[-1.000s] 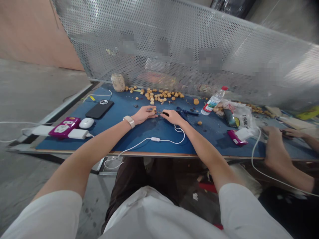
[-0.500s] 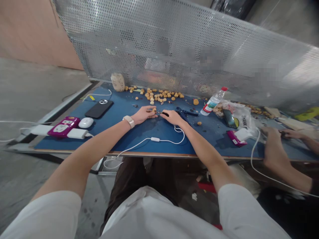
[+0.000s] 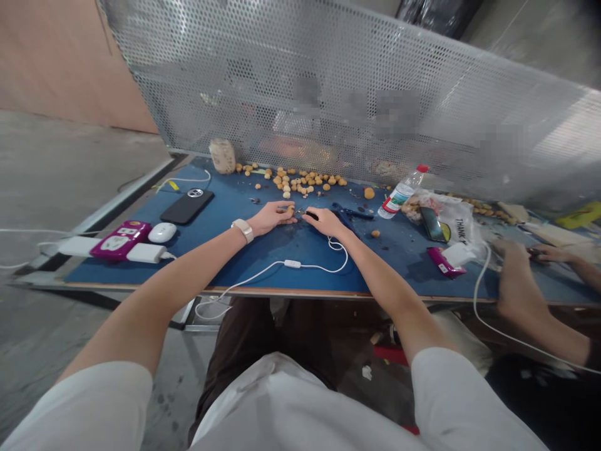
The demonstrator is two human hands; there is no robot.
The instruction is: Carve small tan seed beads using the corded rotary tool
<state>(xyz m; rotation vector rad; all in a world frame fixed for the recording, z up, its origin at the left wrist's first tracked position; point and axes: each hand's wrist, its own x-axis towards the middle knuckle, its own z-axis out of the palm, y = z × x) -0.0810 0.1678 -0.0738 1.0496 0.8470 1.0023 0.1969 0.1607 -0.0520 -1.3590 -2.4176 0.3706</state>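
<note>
My left hand (image 3: 272,216) rests on the blue table (image 3: 244,257) with its fingers pinched round a small tan nut (image 3: 291,208). My right hand (image 3: 325,221) lies right beside it, fingers closed on a small dark tool (image 3: 310,215) whose tip points at the nut. A white watch band sits on my left wrist. A heap of several tan nuts (image 3: 300,178) lies just behind both hands, near the perforated metal screen (image 3: 328,94).
A black phone (image 3: 188,205), white mouse (image 3: 162,232), magenta device (image 3: 121,239) and white chargers lie at the left. A white cable (image 3: 291,264) runs under my right wrist. Blue pliers (image 3: 350,212), a water bottle (image 3: 402,190) and a plastic bag (image 3: 451,216) stand right. Another person's hands (image 3: 516,275) work at far right.
</note>
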